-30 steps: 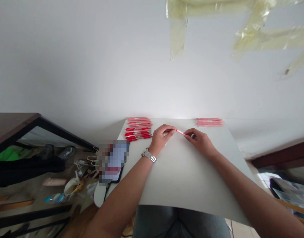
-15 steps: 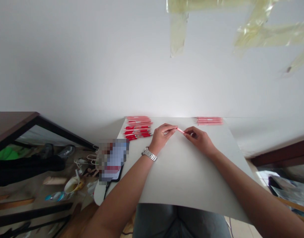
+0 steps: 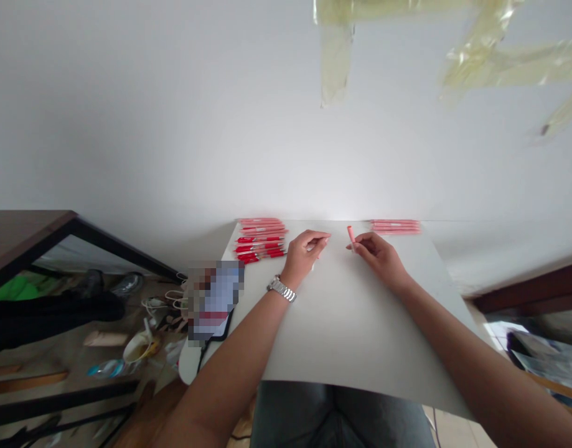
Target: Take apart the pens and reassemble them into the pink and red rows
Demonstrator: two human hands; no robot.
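My right hand (image 3: 378, 254) pinches a short pink pen piece (image 3: 351, 234) between thumb and fingers; it stands nearly upright, tilted a little to the left. My left hand (image 3: 307, 252), with a silver watch (image 3: 281, 288) on the wrist, is closed with thumb and fingertips together, a small gap away from the piece. Something small and pinkish shows just under the left fingers, too small to name. To the left lies a row of pink and red pens (image 3: 260, 239). A smaller stack of pink pens (image 3: 395, 226) lies beyond my right hand.
The white table (image 3: 360, 336) stands against a wall with yellowish tape (image 3: 335, 62) on it. A phone (image 3: 215, 305), its screen blurred out, lies at the left edge with a cable. A dark table (image 3: 28, 239) and floor clutter are farther left.
The pink piece, lying between both hands before, is now only in my right hand and turned upright. My left fingertips have come off its end. The pen rows have not changed.
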